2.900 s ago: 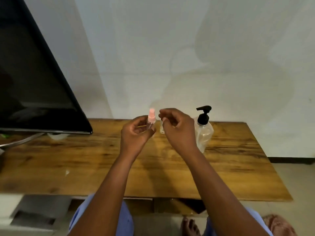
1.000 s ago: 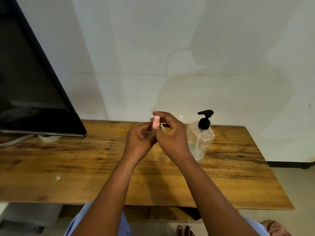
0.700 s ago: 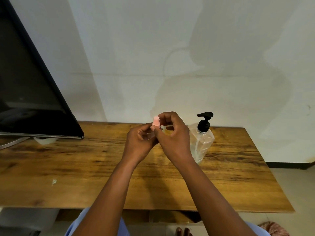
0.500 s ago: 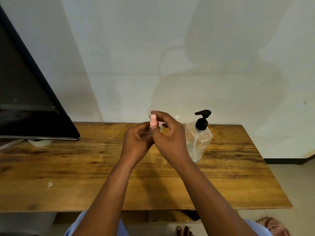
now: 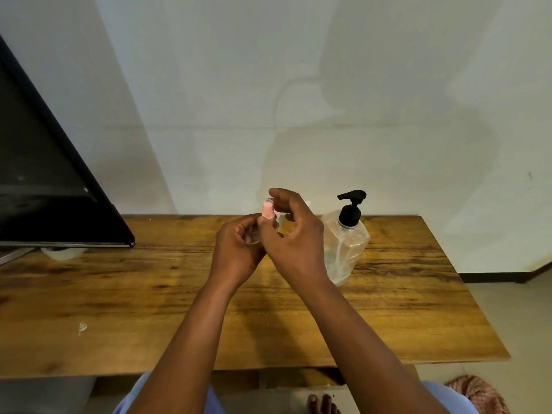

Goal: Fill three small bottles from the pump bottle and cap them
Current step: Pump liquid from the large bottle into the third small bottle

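Observation:
My left hand [image 5: 237,251] grips a small clear bottle [image 5: 254,239], mostly hidden inside the curled fingers, held above the wooden table [image 5: 119,294]. Its pink spray cap [image 5: 268,210] sticks up from the bottle, and my right hand [image 5: 294,234] pinches that cap between thumb and fingers. Just right of my right hand the clear pump bottle [image 5: 346,246] with a black pump head [image 5: 352,206] stands upright on the table. I see no other small bottles.
A large black screen [image 5: 44,180] stands at the table's back left, with a pale object [image 5: 64,252] under its lower edge. A small scrap [image 5: 82,326] lies front left. The wall runs along the table's far edge; floor and a cloth [image 5: 481,392] show at right.
My right hand, earlier apart from the pink cap, has come onto it and stays pinching it. Both hands keep the bottle in about the same place; the camera shifted slightly.

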